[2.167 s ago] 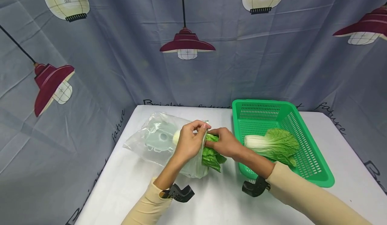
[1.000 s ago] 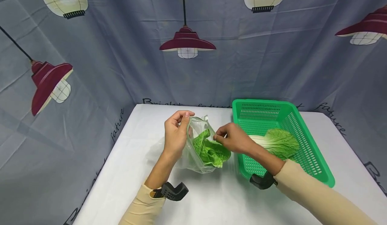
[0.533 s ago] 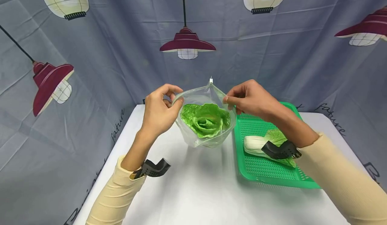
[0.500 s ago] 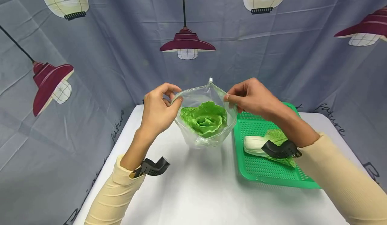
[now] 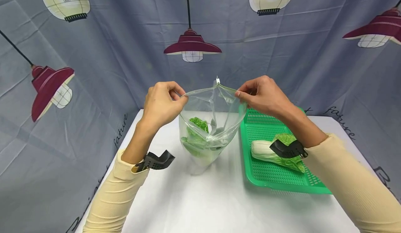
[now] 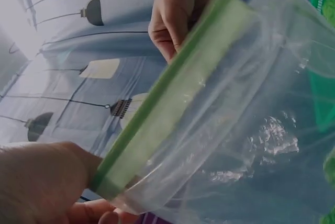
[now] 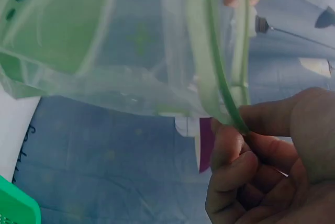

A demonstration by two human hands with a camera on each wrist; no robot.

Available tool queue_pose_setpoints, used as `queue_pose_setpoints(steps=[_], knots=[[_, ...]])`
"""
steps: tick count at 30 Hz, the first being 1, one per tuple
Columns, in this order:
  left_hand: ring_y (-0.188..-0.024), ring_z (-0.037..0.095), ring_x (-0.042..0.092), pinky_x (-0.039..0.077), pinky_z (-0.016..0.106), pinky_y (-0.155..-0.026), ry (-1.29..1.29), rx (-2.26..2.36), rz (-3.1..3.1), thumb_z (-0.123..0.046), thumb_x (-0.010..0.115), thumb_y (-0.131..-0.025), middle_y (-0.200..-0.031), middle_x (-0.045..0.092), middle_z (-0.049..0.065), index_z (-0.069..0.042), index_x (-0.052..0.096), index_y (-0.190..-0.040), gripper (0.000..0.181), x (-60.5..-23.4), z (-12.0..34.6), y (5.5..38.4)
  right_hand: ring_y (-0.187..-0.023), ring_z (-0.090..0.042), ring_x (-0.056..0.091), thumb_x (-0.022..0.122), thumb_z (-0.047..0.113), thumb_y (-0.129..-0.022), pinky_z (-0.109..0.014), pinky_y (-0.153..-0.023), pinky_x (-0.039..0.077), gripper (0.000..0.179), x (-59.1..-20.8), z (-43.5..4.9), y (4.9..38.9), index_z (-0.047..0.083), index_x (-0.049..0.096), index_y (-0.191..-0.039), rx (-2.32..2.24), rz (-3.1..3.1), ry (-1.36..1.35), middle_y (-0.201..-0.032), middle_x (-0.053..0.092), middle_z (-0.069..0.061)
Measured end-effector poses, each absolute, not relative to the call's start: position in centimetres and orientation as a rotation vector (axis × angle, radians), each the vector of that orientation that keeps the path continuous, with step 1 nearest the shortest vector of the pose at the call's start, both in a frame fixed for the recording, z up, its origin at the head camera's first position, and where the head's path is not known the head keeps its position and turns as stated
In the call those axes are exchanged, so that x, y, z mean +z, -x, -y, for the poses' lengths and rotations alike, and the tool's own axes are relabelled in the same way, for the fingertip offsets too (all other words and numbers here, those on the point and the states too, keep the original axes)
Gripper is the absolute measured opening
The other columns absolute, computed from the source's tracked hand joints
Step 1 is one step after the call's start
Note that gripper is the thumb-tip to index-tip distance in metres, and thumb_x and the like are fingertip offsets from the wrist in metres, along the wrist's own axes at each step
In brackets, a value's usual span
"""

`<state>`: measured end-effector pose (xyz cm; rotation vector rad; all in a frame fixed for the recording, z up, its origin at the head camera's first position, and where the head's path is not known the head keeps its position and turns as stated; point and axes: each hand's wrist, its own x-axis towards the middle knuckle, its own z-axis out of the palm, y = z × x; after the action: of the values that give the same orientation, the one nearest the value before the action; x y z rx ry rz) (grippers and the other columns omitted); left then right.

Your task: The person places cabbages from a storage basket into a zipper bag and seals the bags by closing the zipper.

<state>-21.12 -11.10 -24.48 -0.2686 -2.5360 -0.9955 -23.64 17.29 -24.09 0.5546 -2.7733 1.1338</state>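
A clear zip bag (image 5: 230, 121) with a green seal strip hangs between my two hands, its mouth spread wide. My left hand (image 5: 163, 104) pinches the left side of the rim between thumb and fingers. On the opposite side my right hand (image 5: 264, 95) pinches the rim the same way, seen closely in the right wrist view, where the seal strip (image 7: 222, 72) runs into the fingertips. Inside the bag a leafy green cabbage (image 5: 198, 125) leans toward the left, its lower part blurred by the plastic. A white slider (image 5: 218, 80) sits at the rim's far corner.
A green plastic basket (image 5: 260, 180) stands on the white table (image 5: 188, 201) at the right. Another cabbage (image 5: 263, 149) with a white stalk lies in it, partly covered by my right wrist. A grey printed curtain (image 5: 141, 52) closes off the back and sides.
The cabbage, earlier sticking out of the bag's mouth, now sits down inside it. Both hands have lifted the bag off its side and spread its mouth, and the cabbage has sunk lower and leftward.
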Motion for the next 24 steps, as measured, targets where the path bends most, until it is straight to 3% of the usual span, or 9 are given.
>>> queue_pose_setpoints(steps=[5, 12, 16, 20, 24], knots=[[-0.056, 0.021, 0.053, 0.042, 0.035, -0.053, 0.300, -1.125, 2.611, -0.022, 0.068, -0.084, -0.065, 0.059, 0.001, -0.016, 0.071, -0.089, 0.009, -24.8, 9.5, 21.8, -0.069, -0.022, 0.064, 0.061, 0.029, -0.099, -0.037, -0.063, 0.049, 0.027, -25.2, -18.7, 24.0, 0.007, 0.073, -0.108, 1.157, 2.851, -0.570, -0.087, 0.070, -0.005], [-0.052, 0.018, 0.048, 0.040, 0.033, -0.052, 0.397, -1.298, 2.594, -0.026, 0.070, -0.085, -0.064, 0.056, 0.002, -0.016, 0.069, -0.094, 0.013, -25.3, 5.8, 23.1, -0.095, -0.030, 0.065, 0.043, 0.047, -0.103, -0.042, -0.074, 0.053, 0.056, -29.0, -24.7, 25.1, 0.000, 0.060, -0.129, 1.275, 2.983, -0.461, -0.113, 0.066, -0.018], [-0.050, 0.018, 0.052, 0.042, 0.032, -0.050, 0.453, -1.379, 2.585, -0.028, 0.072, -0.086, -0.064, 0.058, 0.002, -0.017, 0.067, -0.095, 0.015, -25.3, 3.2, 23.9, -0.107, -0.042, 0.060, 0.058, 0.043, -0.098, -0.052, -0.081, 0.051, 0.056, -33.0, -29.0, 25.2, -0.002, 0.058, -0.131, 0.826, 3.162, -0.578, -0.121, 0.061, -0.026], [-0.049, 0.018, 0.059, 0.046, 0.033, -0.050, 0.480, -1.428, 2.602, -0.025, 0.071, -0.087, -0.064, 0.061, 0.003, -0.015, 0.066, -0.095, 0.014, -25.4, 0.8, 24.7, -0.117, -0.054, 0.049, 0.080, 0.043, -0.081, -0.061, -0.089, 0.044, 0.079, -37.4, -31.6, 24.7, -0.007, 0.051, -0.135, 0.522, 3.310, -0.740, -0.128, 0.053, -0.034], [-0.049, 0.017, 0.060, 0.047, 0.031, -0.049, 0.468, -1.418, 2.644, -0.026, 0.070, -0.087, -0.065, 0.063, 0.001, -0.016, 0.066, -0.094, 0.013, -25.5, -1.4, 25.5, -0.121, -0.056, 0.044, 0.089, 0.040, -0.069, -0.063, -0.094, 0.040, 0.096, -40.4, -32.7, 24.0, -0.007, 0.045, -0.141, 0.467, 3.413, -0.741, -0.131, 0.050, -0.035]])
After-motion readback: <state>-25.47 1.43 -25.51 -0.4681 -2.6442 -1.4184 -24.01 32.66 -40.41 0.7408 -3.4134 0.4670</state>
